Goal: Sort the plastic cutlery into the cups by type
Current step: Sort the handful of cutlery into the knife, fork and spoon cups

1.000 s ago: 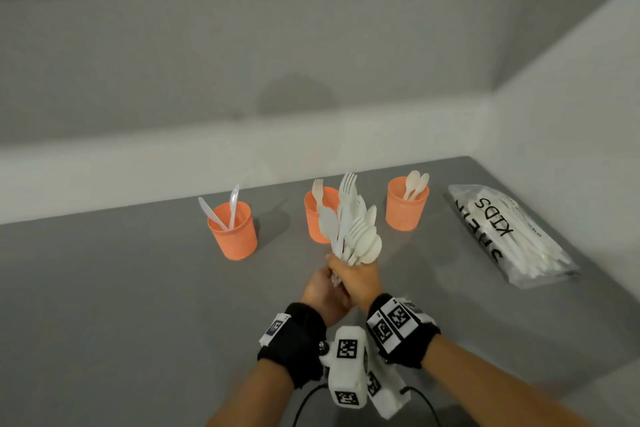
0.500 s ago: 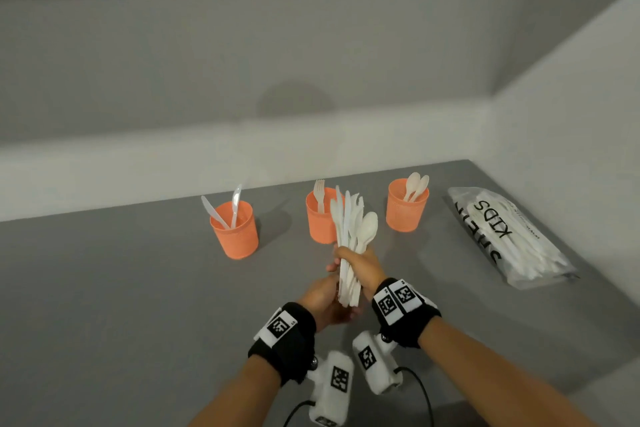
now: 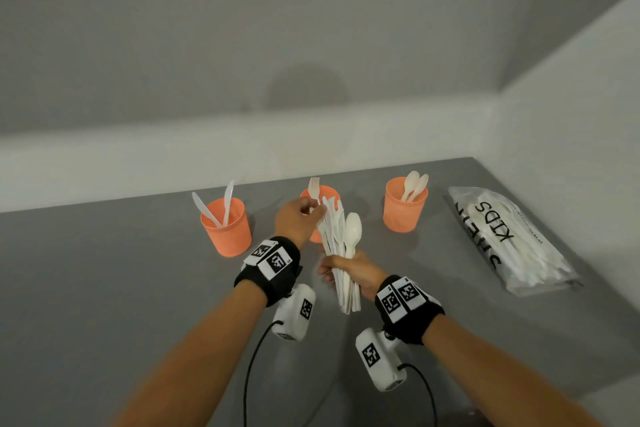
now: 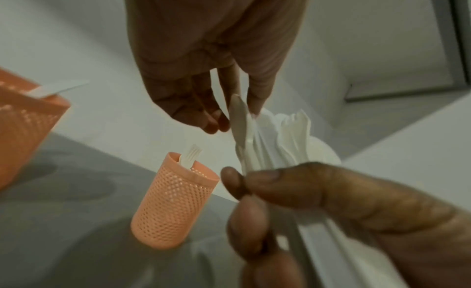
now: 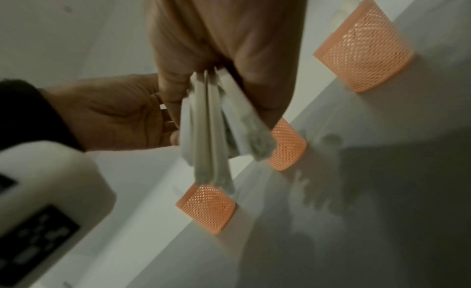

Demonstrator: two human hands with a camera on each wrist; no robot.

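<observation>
Early stage: cups [image 3: 227,227] hold approx. 2 knives, 1 fork, 2 spoons. Right hand [image 3: 356,272] clamps bundle [image 3: 341,246]; left hand [image 3: 296,220] pinches one knife [image 4: 239,121] from it. Bag [image 3: 512,239] unsorted.

White cutlery bundle [image 3: 341,253] upright before three orange mesh cups [image 3: 227,227].

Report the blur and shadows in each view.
Head view: sharp, with a round shadow on the wall. Left wrist view: the right hand is soft up close. Right wrist view: the cutlery bundle is smeared; hand shadows fall across the table.
</observation>
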